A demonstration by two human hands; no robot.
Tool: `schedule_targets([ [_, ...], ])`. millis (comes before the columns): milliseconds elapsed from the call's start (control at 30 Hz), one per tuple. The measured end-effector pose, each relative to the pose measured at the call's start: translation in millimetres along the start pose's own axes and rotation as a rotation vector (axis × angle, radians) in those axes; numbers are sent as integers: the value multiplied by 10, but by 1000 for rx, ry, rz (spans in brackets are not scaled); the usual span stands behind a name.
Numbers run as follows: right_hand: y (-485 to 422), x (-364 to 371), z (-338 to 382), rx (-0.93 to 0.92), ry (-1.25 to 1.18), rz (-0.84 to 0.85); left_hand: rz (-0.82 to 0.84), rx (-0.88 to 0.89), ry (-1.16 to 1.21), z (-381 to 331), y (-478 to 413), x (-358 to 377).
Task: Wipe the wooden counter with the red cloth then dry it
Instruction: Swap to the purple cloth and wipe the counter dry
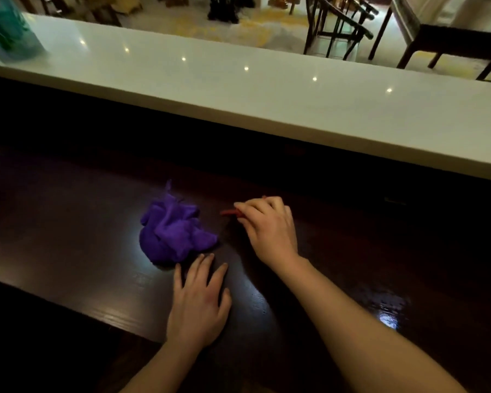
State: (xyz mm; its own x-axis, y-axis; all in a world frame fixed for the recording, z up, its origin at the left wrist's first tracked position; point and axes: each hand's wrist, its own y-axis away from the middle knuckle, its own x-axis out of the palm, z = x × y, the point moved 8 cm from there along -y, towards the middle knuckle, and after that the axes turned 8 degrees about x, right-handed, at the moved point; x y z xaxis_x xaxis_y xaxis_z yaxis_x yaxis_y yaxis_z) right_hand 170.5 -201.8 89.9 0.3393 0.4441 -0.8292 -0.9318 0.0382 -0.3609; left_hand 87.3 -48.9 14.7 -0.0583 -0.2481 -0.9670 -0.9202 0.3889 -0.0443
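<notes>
Red cloth (229,213) is almost hidden under the right hand (268,226), whose fingers (248,208) curl closed on it and press it on the dark wooden counter (68,236). Left hand (197,303) lies flat on the counter, fingers spread, holding nothing. Purple cloth (175,232) sits crumpled just beyond its fingertips, beside the red one. Behind runs a white ledge (238,89).

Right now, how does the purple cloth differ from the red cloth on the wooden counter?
The purple cloth lies free in a crumpled heap; the red cloth is bunched under the right hand. The purple cloth shows whole, while only a sliver of the red cloth peeks past the fingers. The left hand rests flat beside the purple cloth, not holding it. Both sit on the dark wooden counter.
</notes>
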Motion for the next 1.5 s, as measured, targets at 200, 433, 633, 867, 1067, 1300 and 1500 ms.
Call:
schedule_targets([
  [200, -150, 516, -70, -64, 299, 214, -156, -109, 62, 116, 54, -125],
  [433, -350, 699, 634, -143, -116, 379, -283, -226, 61, 194, 102, -226],
  [633, -256, 1329, 1150, -254, 98, 745, -276, -223, 35, 207, 88, -265],
  [867, -193, 219, 358, 155, -499, 296, -225, -173, 12, 143, 48, -187],
  [1067, 975, -895, -547, 420, -721, 154, -112, -71, -11, 73, -8, -61],
  [1300, 1777, -298, -108, 49, 176, 440, -63, -79, -20, 68, 11, -57],
  [1500, 1508, 184, -270, 42, 232, 435, -117, -52, -43, 74, 20, -63],
])
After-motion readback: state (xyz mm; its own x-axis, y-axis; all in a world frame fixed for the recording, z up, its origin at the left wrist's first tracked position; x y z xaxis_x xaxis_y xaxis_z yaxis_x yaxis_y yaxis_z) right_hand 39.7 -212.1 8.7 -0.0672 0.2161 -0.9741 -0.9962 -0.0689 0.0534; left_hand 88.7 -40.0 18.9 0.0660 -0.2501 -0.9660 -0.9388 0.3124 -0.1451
